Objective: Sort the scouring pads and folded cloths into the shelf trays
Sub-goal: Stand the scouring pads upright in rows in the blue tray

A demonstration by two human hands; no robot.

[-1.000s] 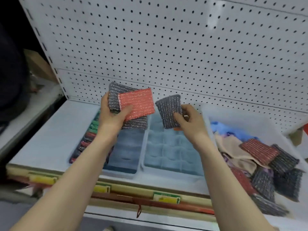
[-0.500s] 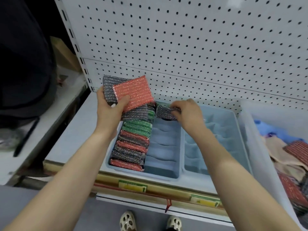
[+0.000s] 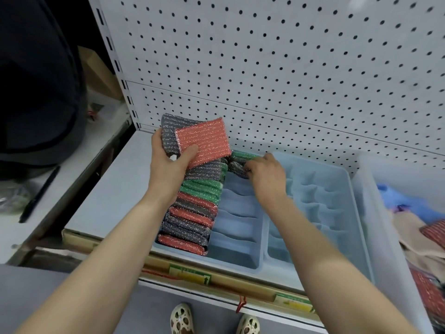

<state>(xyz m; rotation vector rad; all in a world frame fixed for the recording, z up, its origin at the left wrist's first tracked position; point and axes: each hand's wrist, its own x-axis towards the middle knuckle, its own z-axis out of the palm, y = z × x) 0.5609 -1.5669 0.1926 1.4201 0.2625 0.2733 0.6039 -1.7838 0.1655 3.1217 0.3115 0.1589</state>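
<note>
Left hand [image 3: 168, 165] gripped two scouring pads, one red pad [image 3: 203, 141] over one grey pad [image 3: 173, 126], at 11 o'clock of the blue tray [image 3: 240, 259], whose left column held perhaps nine pads [image 3: 192, 213], while the right hand [image 3: 267, 174] pinched one dark pad [image 3: 237, 168] at the tray's 12 o'clock slot.

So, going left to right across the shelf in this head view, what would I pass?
Black pen → row of red, grey and green scouring pads → empty blue tray column → second blue divided tray → clear bin of cloths and pads.
</note>
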